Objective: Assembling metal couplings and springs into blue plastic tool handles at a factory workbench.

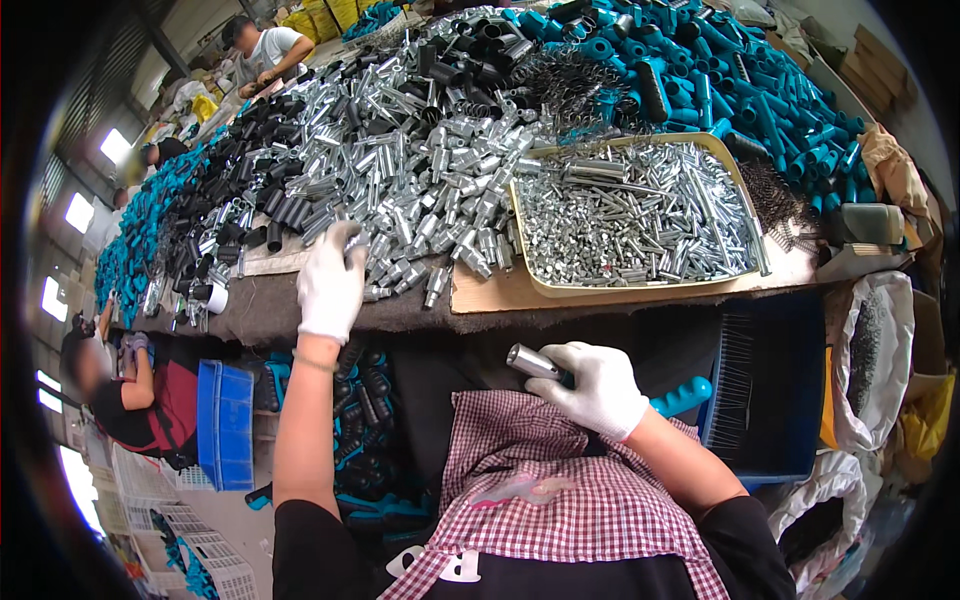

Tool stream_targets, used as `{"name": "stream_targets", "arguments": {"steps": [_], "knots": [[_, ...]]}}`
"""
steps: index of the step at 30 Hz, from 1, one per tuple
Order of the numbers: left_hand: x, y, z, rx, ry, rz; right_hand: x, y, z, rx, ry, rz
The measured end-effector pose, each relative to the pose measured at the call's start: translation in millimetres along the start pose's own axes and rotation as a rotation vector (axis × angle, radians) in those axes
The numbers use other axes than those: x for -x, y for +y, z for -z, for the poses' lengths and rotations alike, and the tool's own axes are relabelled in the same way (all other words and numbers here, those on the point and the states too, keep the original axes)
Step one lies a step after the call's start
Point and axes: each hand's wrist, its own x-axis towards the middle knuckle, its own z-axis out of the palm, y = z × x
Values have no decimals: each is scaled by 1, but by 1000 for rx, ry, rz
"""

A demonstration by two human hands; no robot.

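Observation:
My right hand [597,388], in a white glove, is closed around a tool with a teal handle [683,397]. Its silver metal tube [532,361] sticks out to the left of the fingers, above my lap. My left hand [331,287], gloved too, reaches to the near edge of the heap of silver metal fittings [450,185]. Its fingers are curled together at the parts, and whatever they hold is hidden. Black sleeves [292,212] lie just left of that hand.
A cream tray [640,288] of small pins and screws stands on the table at right. Teal handles [700,70] are heaped behind it, beside dark springs [575,85]. Blue bins [226,425] flank me below the table edge. Co-workers [268,58] work at the far left and left.

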Motion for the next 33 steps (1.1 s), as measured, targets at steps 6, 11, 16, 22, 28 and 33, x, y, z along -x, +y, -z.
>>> {"name": "stream_targets", "arguments": {"steps": [6,11,16,22,28,33], "knots": [[-20,22,-33,4,-80,-225,-4,-6,-4,-128,-81,-31],[-27,59,-49,115,-258,-529,-7,-10,6,-150,-124,-83],[-14,79,-48,3,-382,-773,-7,-6,9,-213,-137,-130],[-14,76,-54,-23,-216,-858,-13,-12,5,-273,-139,-119],[31,83,-29,1182,-285,142,-14,-5,2,-296,-90,-170],[82,103,-8,1304,-429,388,-15,-7,-2,-176,-33,-71]]}}
